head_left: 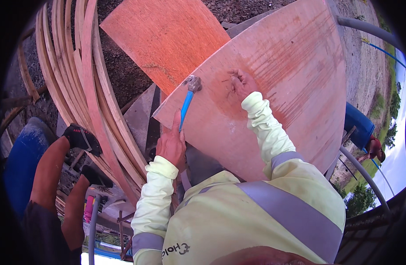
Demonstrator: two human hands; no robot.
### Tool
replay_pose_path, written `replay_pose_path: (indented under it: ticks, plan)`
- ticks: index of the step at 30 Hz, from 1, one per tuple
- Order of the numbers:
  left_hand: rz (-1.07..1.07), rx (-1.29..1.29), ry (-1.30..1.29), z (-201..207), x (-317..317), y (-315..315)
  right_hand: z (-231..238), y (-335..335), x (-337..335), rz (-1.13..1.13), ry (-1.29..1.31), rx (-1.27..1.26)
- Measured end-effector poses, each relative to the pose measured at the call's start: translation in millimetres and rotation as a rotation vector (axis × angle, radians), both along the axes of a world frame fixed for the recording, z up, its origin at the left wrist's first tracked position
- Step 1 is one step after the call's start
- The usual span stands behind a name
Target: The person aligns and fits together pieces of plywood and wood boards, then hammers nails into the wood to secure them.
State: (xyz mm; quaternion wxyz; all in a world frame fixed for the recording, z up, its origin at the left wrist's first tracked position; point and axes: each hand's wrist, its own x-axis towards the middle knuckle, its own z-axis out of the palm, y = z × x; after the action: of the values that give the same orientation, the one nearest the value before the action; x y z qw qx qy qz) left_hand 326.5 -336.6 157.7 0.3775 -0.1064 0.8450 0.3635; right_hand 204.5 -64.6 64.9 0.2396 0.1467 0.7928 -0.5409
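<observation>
The left hand (171, 145) wraps around the blue handle of a hammer (185, 108). The hammer's metal head is over the left edge of a big, pale wooden board (309, 123) — I cannot tell if it touches the wood. The right hand (242, 84) is over the stained part of the board, with its fingers bent in. Some thin dark bits (228, 93) show by its fingertips, but I cannot tell if it grips any. An orange sheet (167, 39) pokes out from under the board. Long, thin wood strips (95, 88) lie on the left — near another person's legs (48, 172).
</observation>
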Motion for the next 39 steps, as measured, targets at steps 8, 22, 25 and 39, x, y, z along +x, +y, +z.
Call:
replay_pose_path:
  ticks: [8, 22, 25, 39]
  plan:
    - [-0.013, -0.059, 0.235, -4, 12, 0, -26, 2, -9, -0.135, -0.105, -0.281]
    - [-0.058, -0.034, 0.13, -7, -2, 1, -56, -1, -48, -0.017, 0.561, 0.299]
    - [-0.088, -0.033, 0.178, -9, -2, -2, -66, -11, -50, -0.008, 0.663, 0.396]
    - [-0.242, -0.036, 0.247, 10, -39, -8, -71, -26, -48, -0.04, 0.75, 0.501]
